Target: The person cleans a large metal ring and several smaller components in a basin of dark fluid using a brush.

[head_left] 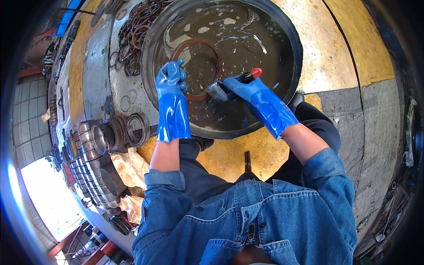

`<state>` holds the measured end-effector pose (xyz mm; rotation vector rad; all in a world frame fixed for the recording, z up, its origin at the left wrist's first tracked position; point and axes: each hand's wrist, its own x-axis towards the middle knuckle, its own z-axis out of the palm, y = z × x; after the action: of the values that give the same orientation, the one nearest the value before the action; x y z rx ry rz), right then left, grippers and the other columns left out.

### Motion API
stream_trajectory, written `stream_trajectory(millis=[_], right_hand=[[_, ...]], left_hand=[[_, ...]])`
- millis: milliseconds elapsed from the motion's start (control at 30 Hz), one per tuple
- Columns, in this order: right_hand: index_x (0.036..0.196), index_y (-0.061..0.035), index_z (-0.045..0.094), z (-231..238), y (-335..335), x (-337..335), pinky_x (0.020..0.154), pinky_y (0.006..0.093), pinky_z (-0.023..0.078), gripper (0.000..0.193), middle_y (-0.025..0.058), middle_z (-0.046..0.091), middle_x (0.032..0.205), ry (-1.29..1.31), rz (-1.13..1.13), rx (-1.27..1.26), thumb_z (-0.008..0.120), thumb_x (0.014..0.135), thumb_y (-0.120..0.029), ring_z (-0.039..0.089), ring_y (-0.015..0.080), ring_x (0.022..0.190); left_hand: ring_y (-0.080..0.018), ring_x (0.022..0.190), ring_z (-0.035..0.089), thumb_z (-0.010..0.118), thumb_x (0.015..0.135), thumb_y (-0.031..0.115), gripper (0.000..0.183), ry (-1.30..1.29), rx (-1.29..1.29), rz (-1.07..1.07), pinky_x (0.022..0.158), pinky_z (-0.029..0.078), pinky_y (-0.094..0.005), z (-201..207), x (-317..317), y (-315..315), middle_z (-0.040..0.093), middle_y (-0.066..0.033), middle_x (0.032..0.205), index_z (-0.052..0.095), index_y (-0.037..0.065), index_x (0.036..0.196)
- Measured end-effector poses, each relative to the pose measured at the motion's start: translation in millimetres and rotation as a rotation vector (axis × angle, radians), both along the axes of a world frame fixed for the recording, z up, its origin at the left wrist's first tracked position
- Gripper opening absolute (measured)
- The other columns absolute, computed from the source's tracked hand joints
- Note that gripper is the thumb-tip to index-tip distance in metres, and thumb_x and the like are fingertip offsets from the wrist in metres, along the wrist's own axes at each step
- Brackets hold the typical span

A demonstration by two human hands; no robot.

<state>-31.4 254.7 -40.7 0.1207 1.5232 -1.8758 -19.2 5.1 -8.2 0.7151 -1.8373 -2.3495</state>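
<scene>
My left hand [169, 80], in a long blue rubber glove, is closed round the left side of a large reddish-brown ring [201, 40]. This ring is held over a wide black tub [151, 57] of murky grey-brown liquid; its lower part meets the liquid's surface. My right hand [243, 88], gloved alike, grips a brush [217, 91] with a black handle and a red end. The brush head is at the ring's lower right edge, where the liquid is stirred. Its bristles are partly blurred.
A heap of brown and dark rings [134, 33] lies left of the tub. Stacked metal cylinders [90, 143], wire-like rings [138, 129] and crumpled brown paper [130, 165] stand nearer on the left. My knees are close to the tub's near rim, above a yellow floor [225, 159].
</scene>
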Motion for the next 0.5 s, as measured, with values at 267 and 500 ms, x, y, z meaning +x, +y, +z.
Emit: stream_trajectory(millis=[267, 500], right_hand=[[0.109, -0.0061, 0.076, 1, -7, -1, 0.080, 0.0384, 0.055, 0.039, 0.0143, 0.076, 0.097, 0.170, 0.199, 0.304, 0.070, 0.091, -0.040, 0.072, 0.0249, 0.088], [0.118, -0.0162, 0.073, 2, 3, -24, 0.068, 0.0421, 0.059, 0.030, 0.0158, 0.075, 0.106, 1.264, -0.022, 0.838, 0.072, 0.088, -0.017, 0.073, 0.0344, 0.077]], left_hand=[[-0.0091, 0.050, 0.050, 0.066, 0.102, 0.028, 0.039, -0.057, -0.119, -0.163, 0.046, 0.040, -0.0232, 18, 5, 33, 0.060, -0.0032, 0.070, 0.062, -0.005, 0.121], [-0.0071, 0.052, 0.048, 0.061, 0.105, 0.030, 0.035, -0.109, -0.229, -0.228, 0.048, 0.040, -0.0224, 14, 5, 42, 0.060, -0.0016, 0.072, 0.063, -0.002, 0.118]])
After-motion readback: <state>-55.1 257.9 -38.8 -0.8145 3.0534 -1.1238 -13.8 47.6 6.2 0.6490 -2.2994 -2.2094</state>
